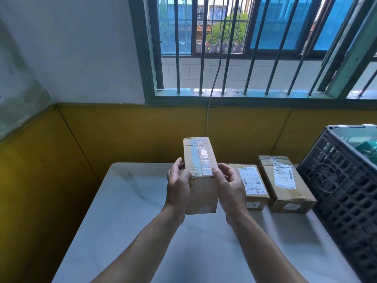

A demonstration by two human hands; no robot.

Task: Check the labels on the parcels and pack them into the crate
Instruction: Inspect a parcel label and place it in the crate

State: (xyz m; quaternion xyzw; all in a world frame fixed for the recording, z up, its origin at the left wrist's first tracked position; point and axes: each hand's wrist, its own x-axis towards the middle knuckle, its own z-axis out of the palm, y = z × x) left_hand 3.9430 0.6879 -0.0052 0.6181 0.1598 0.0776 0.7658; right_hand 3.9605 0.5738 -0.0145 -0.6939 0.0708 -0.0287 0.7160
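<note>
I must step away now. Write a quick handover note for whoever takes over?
Left hand and right hand both grip the held parcel above the table, taped face up, no label showing.
The middle parcel and the right parcel lie labels up on the table beside the crate.
Something teal shows inside the crate; unclear what.
Left: find the held parcel's label, pack all three.

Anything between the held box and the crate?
Two labelled parcels lie on the table between the held box and the crate at right. Both sit low, so a carry over them probably clears.
</note>
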